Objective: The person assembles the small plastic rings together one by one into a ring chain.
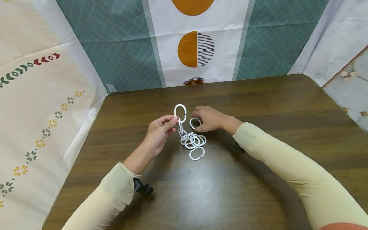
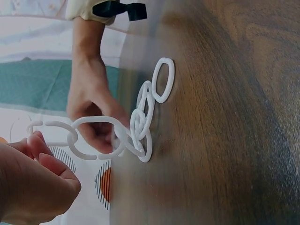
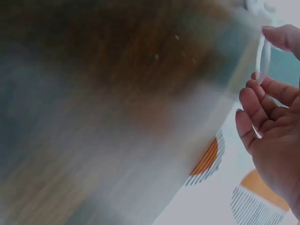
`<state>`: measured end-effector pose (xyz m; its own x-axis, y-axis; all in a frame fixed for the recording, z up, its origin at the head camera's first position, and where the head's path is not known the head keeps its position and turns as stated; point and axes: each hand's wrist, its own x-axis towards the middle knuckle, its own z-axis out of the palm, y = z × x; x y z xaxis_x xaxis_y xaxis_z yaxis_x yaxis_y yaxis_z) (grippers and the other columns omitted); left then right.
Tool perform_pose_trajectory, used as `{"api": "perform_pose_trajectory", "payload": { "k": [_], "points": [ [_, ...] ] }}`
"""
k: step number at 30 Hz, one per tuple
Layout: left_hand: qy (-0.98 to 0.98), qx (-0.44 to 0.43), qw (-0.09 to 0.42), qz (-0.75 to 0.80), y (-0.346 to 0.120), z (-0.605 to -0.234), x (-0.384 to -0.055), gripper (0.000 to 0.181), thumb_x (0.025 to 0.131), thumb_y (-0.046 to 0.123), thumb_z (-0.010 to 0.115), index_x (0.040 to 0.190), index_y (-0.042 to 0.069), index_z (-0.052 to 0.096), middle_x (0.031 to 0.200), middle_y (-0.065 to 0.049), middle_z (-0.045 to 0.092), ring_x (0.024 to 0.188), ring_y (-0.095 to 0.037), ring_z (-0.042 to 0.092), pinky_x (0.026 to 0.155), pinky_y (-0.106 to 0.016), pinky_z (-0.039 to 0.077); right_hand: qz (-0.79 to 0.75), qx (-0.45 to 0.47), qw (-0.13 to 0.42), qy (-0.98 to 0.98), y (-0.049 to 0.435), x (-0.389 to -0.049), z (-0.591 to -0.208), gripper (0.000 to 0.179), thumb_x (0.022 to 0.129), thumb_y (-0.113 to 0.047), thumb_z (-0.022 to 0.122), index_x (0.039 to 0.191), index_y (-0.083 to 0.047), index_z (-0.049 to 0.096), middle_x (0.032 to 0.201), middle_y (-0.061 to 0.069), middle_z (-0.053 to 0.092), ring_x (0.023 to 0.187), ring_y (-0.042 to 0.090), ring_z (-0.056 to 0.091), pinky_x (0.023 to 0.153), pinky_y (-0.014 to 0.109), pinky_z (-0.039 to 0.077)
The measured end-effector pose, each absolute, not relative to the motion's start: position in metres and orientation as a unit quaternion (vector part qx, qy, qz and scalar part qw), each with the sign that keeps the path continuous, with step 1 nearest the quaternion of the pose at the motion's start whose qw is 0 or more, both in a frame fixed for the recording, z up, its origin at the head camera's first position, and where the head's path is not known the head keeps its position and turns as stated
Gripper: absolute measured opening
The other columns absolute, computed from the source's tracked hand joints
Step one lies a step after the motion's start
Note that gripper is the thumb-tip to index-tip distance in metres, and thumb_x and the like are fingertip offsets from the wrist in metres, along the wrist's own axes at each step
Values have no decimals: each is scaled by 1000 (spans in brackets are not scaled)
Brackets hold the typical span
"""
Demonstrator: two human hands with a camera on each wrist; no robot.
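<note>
Several white plastic chain links are hooked into a chain. My left hand (image 1: 157, 134) pinches its raised upper end between thumb and fingers, where the top link (image 1: 180, 105) stands up above the fingertips. From there the chain slopes down to a heap of links (image 1: 192, 148) on the table. Just behind the heap, my right hand (image 1: 212, 119) holds a single white link (image 1: 190, 121) by its edge; the right wrist view shows that link (image 3: 258, 56) between thumb and fingertips. A separate oval link (image 1: 196, 159) lies flat on the near side of the heap.
The dark wooden table (image 1: 115, 134) carries the links, and its far edge meets a patterned teal and white cloth (image 1: 129, 57). A cream embroidered cloth (image 1: 37, 111) hangs along the left side. A black wrist camera mount (image 1: 142, 188) sits under the left sleeve.
</note>
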<state>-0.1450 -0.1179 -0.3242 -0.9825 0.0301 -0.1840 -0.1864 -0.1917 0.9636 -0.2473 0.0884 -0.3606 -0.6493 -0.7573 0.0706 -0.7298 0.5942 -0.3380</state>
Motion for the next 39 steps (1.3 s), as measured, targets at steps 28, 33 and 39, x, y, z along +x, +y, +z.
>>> {"api": "perform_pose_trajectory", "payload": {
  "k": [28,33,39],
  "points": [
    [657,-41,93,747,-104,-330,-145,22,91,12,67,106,-4,64,77,5,63,65,-10,55,64,-21,41,-476,-327,101,810,122,-206,-320,27,83,-24,75,106,-10,71,84,4,60,76,20,53,66,27,44],
    [659,-39,95,745,-105,-331,-145,15,92,10,65,103,-1,66,78,6,65,65,-9,55,66,-20,43,-474,-301,112,820,123,-208,-322,29,83,-24,74,107,-7,71,85,5,62,77,21,53,67,26,43],
    [661,-37,101,743,-105,-333,-145,25,92,11,66,109,-7,63,81,5,67,65,-7,55,69,-22,44,-481,-296,134,814,122,-209,-321,30,85,-25,72,109,-7,70,87,5,65,80,20,54,70,26,45]
  ]
}}
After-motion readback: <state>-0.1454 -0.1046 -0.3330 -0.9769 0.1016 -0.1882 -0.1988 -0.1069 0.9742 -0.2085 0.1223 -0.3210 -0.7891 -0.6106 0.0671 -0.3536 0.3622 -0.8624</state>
